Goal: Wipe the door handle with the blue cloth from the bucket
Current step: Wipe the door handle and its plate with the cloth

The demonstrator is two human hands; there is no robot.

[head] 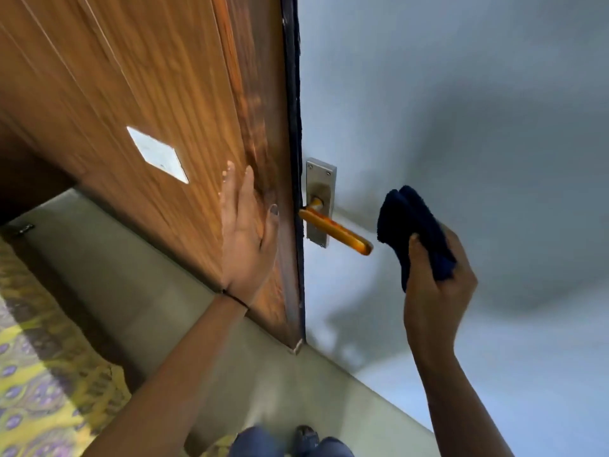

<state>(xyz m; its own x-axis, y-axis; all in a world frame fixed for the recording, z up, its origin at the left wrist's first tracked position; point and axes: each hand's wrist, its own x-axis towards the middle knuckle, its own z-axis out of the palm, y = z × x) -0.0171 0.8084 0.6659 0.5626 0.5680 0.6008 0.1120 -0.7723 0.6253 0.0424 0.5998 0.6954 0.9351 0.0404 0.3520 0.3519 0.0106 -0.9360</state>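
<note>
A pale blue-grey wall (461,94) fills the right side, crossed by soft grey shadows. Below runs a plain greenish-grey floor (138,291). A yellow and purple patterned fabric (49,374) covers the lower left corner, dark beyond its upper edge.

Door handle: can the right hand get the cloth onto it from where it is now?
Probably yes. The right hand holds the blue cloth just off the free end of the door handle, not yet touching, with nothing between them. The left hand lies flat on the wooden door, clear of the lever.
</note>
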